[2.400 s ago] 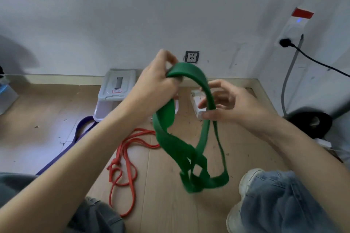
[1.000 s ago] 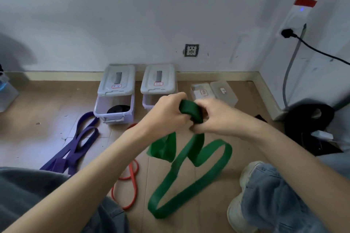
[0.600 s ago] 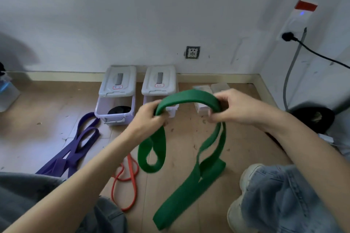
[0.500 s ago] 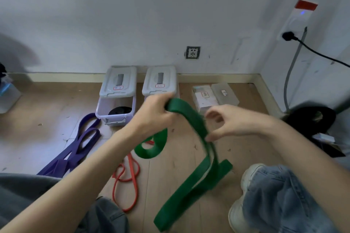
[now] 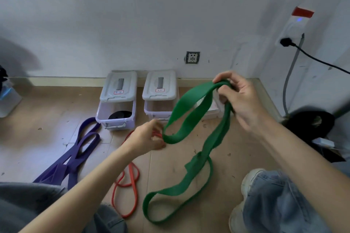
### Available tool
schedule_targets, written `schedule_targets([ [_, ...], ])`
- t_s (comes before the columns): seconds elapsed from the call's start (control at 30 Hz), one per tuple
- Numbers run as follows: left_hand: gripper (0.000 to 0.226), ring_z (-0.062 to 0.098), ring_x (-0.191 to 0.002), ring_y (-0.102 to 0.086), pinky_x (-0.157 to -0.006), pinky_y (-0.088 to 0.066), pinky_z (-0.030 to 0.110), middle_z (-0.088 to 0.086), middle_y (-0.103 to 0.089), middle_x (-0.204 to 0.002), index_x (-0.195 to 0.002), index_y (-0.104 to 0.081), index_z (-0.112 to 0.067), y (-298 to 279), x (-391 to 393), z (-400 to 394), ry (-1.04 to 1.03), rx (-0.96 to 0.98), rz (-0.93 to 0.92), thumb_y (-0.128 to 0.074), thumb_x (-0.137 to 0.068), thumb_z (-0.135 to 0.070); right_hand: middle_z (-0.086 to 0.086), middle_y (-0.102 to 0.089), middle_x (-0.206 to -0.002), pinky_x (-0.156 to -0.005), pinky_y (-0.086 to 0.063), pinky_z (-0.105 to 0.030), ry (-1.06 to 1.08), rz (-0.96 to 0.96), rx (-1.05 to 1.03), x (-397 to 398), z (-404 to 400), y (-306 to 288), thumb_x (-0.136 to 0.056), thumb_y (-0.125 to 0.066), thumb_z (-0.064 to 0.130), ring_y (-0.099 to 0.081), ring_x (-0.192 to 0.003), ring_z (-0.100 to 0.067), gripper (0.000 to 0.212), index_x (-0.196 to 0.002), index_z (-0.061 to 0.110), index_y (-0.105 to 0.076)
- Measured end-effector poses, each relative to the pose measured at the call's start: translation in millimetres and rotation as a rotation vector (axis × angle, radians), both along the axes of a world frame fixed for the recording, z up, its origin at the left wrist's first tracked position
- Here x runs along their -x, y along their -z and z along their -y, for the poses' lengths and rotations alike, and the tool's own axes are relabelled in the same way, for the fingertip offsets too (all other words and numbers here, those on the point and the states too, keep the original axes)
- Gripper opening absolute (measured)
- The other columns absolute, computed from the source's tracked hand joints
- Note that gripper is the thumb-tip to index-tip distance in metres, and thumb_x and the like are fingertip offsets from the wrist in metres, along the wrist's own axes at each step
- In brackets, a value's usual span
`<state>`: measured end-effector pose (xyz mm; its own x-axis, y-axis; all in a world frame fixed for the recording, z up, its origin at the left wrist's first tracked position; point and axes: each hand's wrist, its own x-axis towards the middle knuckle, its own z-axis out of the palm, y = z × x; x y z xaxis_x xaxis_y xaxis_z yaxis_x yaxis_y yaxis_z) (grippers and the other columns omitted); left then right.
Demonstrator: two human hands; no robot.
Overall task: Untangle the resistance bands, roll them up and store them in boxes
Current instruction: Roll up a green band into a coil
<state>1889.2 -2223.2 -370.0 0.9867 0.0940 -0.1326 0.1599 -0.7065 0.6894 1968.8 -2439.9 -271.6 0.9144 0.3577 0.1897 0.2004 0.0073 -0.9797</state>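
On the floor (image 5: pixel 189 204) against the wall stand two boxes (image 5: pixel 117 104), their lids slid back, with a purple band (image 5: pixel 75 153) and a red band (image 5: pixel 128 185) lying in front of them. The green band (image 5: pixel 189 115) hangs from my right hand (image 5: pixel 240 100), raised and curled round its top; one loop sags towards my left hand (image 5: pixel 149 138), another trails down to the floor. My left hand, lower, sits at that sagging loop, but I cannot tell whether it grips.
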Motion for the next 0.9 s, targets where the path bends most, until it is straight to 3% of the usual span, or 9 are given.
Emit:
schedule_targets([
  [0.07, 0.025, 0.02, -0.081, -0.063, -0.067, -0.055, 0.023, -0.001, -0.065, -0.081, -0.082, -0.068, -0.013, 3, 1, -9, -0.197, 0.104, -0.032, -0.05, -0.086, 0.005, 0.012, -0.056, -0.063, -0.053, -0.04, -0.014, 0.091, -0.087, -0.026, -10, 8, 1, -0.087, -0.049, -0.007, -0.044, -0.054, -0.005, 0.033, -0.076, 0.022, -0.061],
  [0.13, 0.017, 0.018, -0.082, -0.062, -0.058, -0.055, 0.018, 0.006, -0.064, -0.093, -0.092, -0.064, -0.011, -1, -1, -8, -0.296, 0.422, -0.059, -0.05, -0.092, -0.001, 0.004, -0.054, -0.068, -0.051, -0.039, -0.015, 0.132, -0.165, -0.009, -13, 11, 7, -0.088, -0.048, -0.007, -0.041, -0.056, -0.01, 0.031, -0.077, 0.02, -0.058],
  [0.2, 0.031, 0.018, -0.095, -0.062, -0.075, -0.058, 0.028, 0.005, -0.058, -0.113, -0.118, -0.053, -0.014, -6, -3, -4, -0.278, 0.571, -0.088, -0.061, -0.088, -0.018, 0.003, -0.054, -0.068, -0.05, -0.039, -0.015, 0.087, -0.204, 0.02, -7, 6, 14, -0.088, -0.049, -0.006, -0.042, -0.056, -0.01, 0.029, -0.078, 0.019, -0.058],
  [0.33, 0.076, 0.016, -0.118, -0.048, -0.094, -0.046, 0.034, -0.008, -0.043, -0.127, -0.14, -0.031, -0.024, -2, -10, 17, -0.106, 0.411, -0.099, -0.069, -0.077, -0.041, 0.009, -0.062, -0.065, -0.051, -0.044, -0.013, -0.119, -0.236, -0.048, 7, -6, 14, -0.089, -0.049, -0.005, -0.055, -0.054, -0.001, 0.026, -0.083, 0.018, -0.059],
  [0.4, 0.065, 0.013, -0.11, -0.054, -0.093, -0.048, 0.034, -0.007, -0.053, -0.123, -0.135, -0.041, -0.019, 6, -15, 25, -0.087, 0.385, -0.051, -0.069, -0.08, -0.036, 0.008, -0.061, -0.064, -0.053, -0.045, -0.015, -0.206, -0.295, -0.195, 8, -6, 10, -0.089, -0.046, -0.007, -0.054, -0.055, -0.005, 0.026, -0.085, 0.016, -0.058],
  [0.5, 0.027, 0.002, -0.065, -0.058, -0.061, -0.046, 0.018, -0.014, -0.064, -0.075, -0.11, -0.063, -0.012, 15, -18, 22, -0.154, 0.337, -0.031, -0.065, -0.086, -0.024, 0.001, -0.06, -0.068, -0.057, -0.044, -0.019, -0.178, -0.357, -0.341, 2, -3, 6, -0.087, -0.045, -0.008, -0.049, -0.058, -0.01, 0.028, -0.085, 0.015, -0.06],
  [0.6, 0.016, 0.007, -0.07, -0.062, -0.057, -0.048, 0.016, -0.002, -0.069, -0.085, -0.101, -0.064, -0.013, 20, -13, 11, -0.202, 0.373, -0.186, -0.064, -0.087, -0.021, 0.0, -0.062, -0.07, -0.057, -0.047, -0.019, -0.007, -0.37, -0.418, -8, 4, 7, -0.086, -0.047, -0.008, -0.052, -0.059, -0.011, 0.028, -0.083, 0.015, -0.061],
  [0.77, 0.022, 0.017, -0.068, -0.07, -0.062, -0.059, 0.023, 0.015, -0.07, -0.092, -0.108, -0.059, 0.004, -12, -8, -5, -0.453, 1.13, -0.092, -0.058, -0.086, -0.003, 0.002, -0.062, -0.083, -0.058, -0.045, -0.008, 0.123, -0.026, 0.27, -17, 11, 22, -0.087, -0.053, -0.005, -0.054, -0.065, -0.007, 0.028, -0.083, 0.022, -0.058],
  [0.9, 0.025, 0.017, -0.081, -0.071, -0.066, -0.057, 0.022, 0.009, -0.074, -0.09, -0.099, -0.065, -0.005, -51, -7, -11, -0.099, 1.302, -0.027, -0.055, -0.077, -0.01, 0.0, -0.059, -0.096, -0.05, -0.039, -0.014, 0.229, -0.001, 0.519, -18, 14, 43, -0.088, -0.054, -0.002, -0.051, -0.067, -0.011, 0.025, -0.083, 0.022, -0.055],
])
